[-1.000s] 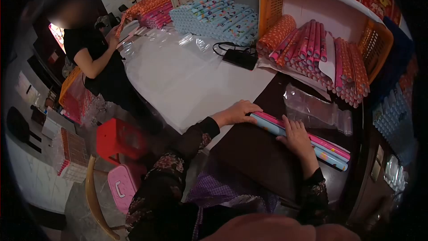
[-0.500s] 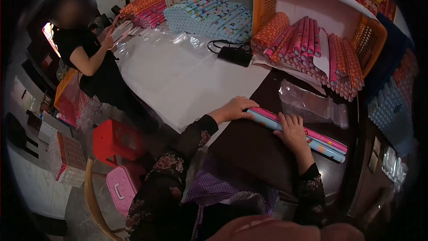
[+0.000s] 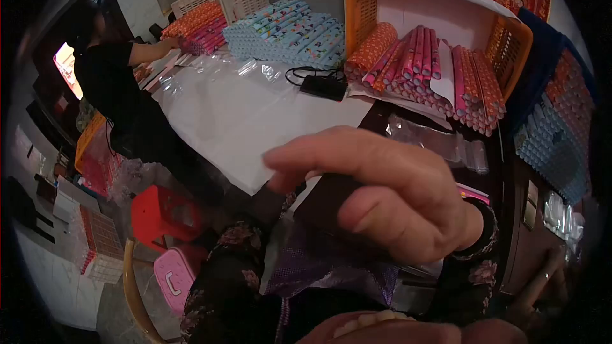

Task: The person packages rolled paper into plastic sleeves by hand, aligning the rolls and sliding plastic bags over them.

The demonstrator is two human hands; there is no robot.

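Observation:
My right hand (image 3: 401, 191) is raised close to the camera. Its fingers curve to the left, the thumb stands apart from them, and nothing is held. Behind it, my left hand is almost wholly hidden; the left sleeve (image 3: 245, 239) reaches toward the near edge of the dark table (image 3: 319, 207). Just past my right wrist shows the end of a pink roll (image 3: 473, 193) lying on the table. Whether my left hand touches the rolls cannot be seen. Clear plastic bags (image 3: 433, 143) lie beyond my right hand.
An orange crate (image 3: 516, 57) holds pink and orange patterned rolls (image 3: 421, 76). Blue rolls (image 3: 287, 35) are stacked at the back, near a black pouch (image 3: 323, 87) on white sheeting (image 3: 223, 114). At left, a person in black (image 3: 115, 83) reaches over the table. A red stool (image 3: 166, 216) stands below.
My right hand has left the rolls and risen toward the camera, now covering them and my left hand. The other person has turned and stretched an arm toward the stacked rolls.

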